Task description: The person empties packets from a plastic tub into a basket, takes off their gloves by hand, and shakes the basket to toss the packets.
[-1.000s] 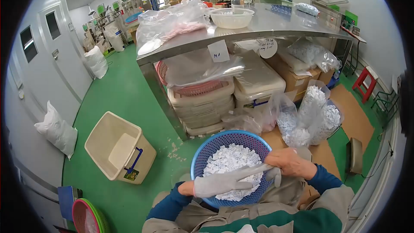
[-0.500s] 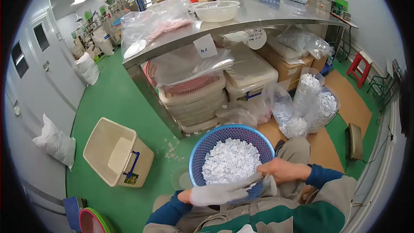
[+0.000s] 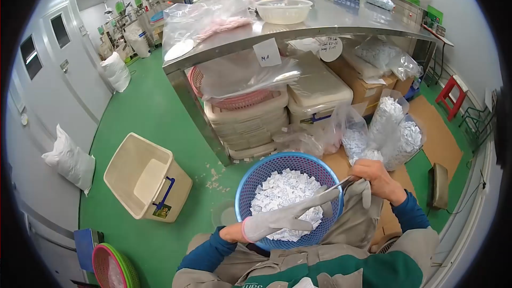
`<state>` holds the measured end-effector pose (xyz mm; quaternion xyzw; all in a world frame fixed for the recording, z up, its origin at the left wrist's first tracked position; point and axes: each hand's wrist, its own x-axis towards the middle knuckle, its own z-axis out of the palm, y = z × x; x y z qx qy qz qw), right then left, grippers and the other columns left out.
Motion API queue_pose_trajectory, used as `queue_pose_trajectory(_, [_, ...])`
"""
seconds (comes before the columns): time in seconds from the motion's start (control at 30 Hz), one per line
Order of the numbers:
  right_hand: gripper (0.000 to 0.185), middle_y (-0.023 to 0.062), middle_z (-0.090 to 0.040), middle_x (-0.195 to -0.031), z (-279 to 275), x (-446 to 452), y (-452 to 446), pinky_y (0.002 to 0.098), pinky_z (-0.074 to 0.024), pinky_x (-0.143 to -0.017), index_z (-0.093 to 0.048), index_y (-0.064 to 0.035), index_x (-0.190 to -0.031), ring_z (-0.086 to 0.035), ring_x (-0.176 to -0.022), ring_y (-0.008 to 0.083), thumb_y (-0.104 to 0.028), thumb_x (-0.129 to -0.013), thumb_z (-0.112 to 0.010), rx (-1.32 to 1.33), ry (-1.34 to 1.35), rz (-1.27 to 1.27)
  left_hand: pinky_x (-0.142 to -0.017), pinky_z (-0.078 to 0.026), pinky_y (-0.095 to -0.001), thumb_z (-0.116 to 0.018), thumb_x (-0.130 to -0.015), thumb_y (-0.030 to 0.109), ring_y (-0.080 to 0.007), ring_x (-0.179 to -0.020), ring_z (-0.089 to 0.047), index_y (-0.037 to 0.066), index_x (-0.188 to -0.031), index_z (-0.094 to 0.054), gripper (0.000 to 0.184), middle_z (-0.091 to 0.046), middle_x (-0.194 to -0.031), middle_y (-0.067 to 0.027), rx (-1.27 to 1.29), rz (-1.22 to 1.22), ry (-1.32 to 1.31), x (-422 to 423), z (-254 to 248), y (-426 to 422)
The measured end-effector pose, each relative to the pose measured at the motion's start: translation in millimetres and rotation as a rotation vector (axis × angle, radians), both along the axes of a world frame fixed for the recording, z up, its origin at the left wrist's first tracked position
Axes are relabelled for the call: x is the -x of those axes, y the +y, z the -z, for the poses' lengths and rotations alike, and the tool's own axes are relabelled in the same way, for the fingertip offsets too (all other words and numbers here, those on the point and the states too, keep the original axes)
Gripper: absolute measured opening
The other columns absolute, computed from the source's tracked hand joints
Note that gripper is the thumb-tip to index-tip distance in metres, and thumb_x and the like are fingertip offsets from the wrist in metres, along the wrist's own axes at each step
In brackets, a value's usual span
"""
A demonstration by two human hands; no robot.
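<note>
Over a green floor [image 3: 140, 122], the left hand [image 3: 282, 218], already gloved, is spread open above a blue basket [image 3: 244, 186] of white packets [image 3: 282, 188], while the bare right hand [image 3: 374, 176] pinches, perhaps, another glove [image 3: 365, 194] beside it, unworn.

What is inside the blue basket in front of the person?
Inside the blue basket is a heap of small white pieces. The gloved left hand covers part of it, and the heap hides the basket's bottom, so what lies deeper cannot be seen.
</note>
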<state>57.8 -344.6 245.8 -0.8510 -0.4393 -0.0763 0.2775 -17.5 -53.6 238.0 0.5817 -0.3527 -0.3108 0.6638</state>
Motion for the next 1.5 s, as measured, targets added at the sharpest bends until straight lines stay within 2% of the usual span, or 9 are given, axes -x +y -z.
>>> queue_pose_trajectory(0.3, [0.013,0.0076,-0.048,-0.082,1.2,-28.1,60.5,0.03,-0.0417,-0.067,-0.056,-0.0034,-0.08,-0.05,-0.073,0.0221,-0.007,-0.072,-0.065,-0.378,0.229,0.04,-0.117,-0.01,-0.0379,-0.068,-0.077,0.031,-0.0271,-0.14,-0.024,0.007,-0.155,-0.014,0.097,-0.03,-0.148,-0.0162,0.028,-0.199,0.009,-6.5,-15.9,31.0])
queue_pose_trajectory(0.7, [0.016,0.0028,-0.056,-0.083,-110.3,-152.9,181.7,0.025,-0.0436,-0.068,-0.055,-0.0023,-0.088,-0.05,-0.078,0.0089,-0.007,-0.094,-0.041,-0.814,-0.017,-0.203,-0.086,-0.051,-0.0424,-0.052,-0.082,-0.006,-0.0411,-0.104,-0.06,-0.002,-0.131,-0.05,0.049,-0.058,-0.121,-0.0259,-0.655,-1.074,-1.012,44.9,82.2,106.6])
queue_pose_trajectory(0.83, [0.02,0.0064,-0.06,-0.075,-153.4,-283.8,243.4,0.0269,-0.0457,-0.057,-0.063,0.0018,-0.094,-0.055,-0.066,0.012,-0.011,-0.091,-0.048,-0.955,0.121,-0.344,-0.1,-0.046,-0.0425,-0.059,-0.08,-0.004,-0.0371,-0.123,-0.05,0.0,-0.132,-0.049,0.052,-0.048,-0.133,-0.0241,-0.703,-0.791,-0.873,45.1,101.0,100.3])
queue_pose_trajectory(0.9, [0.022,0.0081,-0.062,-0.066,-192.5,-315.1,279.1,0.0308,-0.0446,-0.047,-0.068,0.0019,-0.091,-0.059,-0.055,0.0158,-0.014,-0.089,-0.053,-1.04,0.155,0.213,-0.099,-0.046,-0.0432,-0.055,-0.075,-0.008,-0.0403,-0.125,-0.048,-0.003,-0.132,-0.047,0.058,-0.048,-0.132,-0.0262,-0.731,-0.716,-0.886,46.7,83.2,96.0])
queue_pose_trajectory(1.0, [0.077,0.0205,-0.052,-0.123,-185.3,-345.0,307.2,0.0561,-0.0432,-0.084,-0.049,-0.0056,-0.13,-0.049,-0.119,0.035,-0.05,-0.072,-0.071,-0.506,-0.266,0.859,-0.099,-0.046,-0.0434,-0.055,-0.074,-0.007,-0.0437,-0.127,-0.045,-0.003,-0.134,-0.045,0.061,-0.046,-0.133,-0.0268,-0.808,-0.667,-0.877,46.6,81.0,101.4])
queue_pose_trajectory(1.03, [0.102,0.0219,-0.036,-0.137,-181.6,-322.1,302.4,0.0673,-0.0295,-0.094,-0.035,-0.0121,-0.14,-0.025,-0.134,0.0435,-0.062,-0.06,-0.074,-0.31,-0.192,0.734,-0.1,-0.045,-0.0432,-0.057,-0.075,-0.006,-0.0433,-0.128,-0.044,-0.002,-0.134,-0.045,0.06,-0.047,-0.133,-0.0264,-0.845,-0.678,-0.868,47.9,79.1,103.0])
queue_pose_trajectory(1.23, [0.067,0.0271,-0.053,-0.126,-116.2,-364.0,320.4,0.0509,-0.04,-0.1,-0.046,-0.0141,-0.137,-0.049,-0.118,0.0468,-0.051,-0.083,-0.061,-0.17,-0.297,0.355,-0.094,-0.048,-0.045,-0.061,-0.087,0.01,-0.0436,-0.12,-0.05,0.002,-0.133,-0.047,0.049,-0.051,-0.127,-0.026,-1.032,-0.601,-0.857,51.6,102.2,112.4])
queue_pose_trajectory(1.37, [0.07,0.0229,-0.055,-0.13,-120.3,-379.3,324.0,0.073,-0.0251,-0.097,-0.048,-0.0205,-0.14,-0.046,-0.123,0.0468,-0.067,-0.088,-0.041,0.016,-0.338,0.459,-0.081,-0.052,-0.0435,-0.065,-0.084,0.018,-0.0383,-0.108,-0.057,0.005,-0.132,-0.048,0.052,-0.057,-0.114,-0.0192,-1.148,-0.49,-0.659,58.4,115.8,122.6])
queue_pose_trajectory(1.5, [0.062,0.022,-0.058,-0.121,-134.2,-283.7,297.0,0.063,-0.0389,-0.09,-0.048,-0.0117,-0.135,-0.052,-0.113,0.0418,-0.05,-0.088,-0.058,-0.185,-0.794,0.516,-0.078,-0.051,-0.0434,-0.065,-0.084,0.019,-0.035,-0.101,-0.059,0.006,-0.133,-0.047,0.054,-0.059,-0.109,-0.0177,-1.294,-0.488,-0.6,59.0,118.5,125.9])
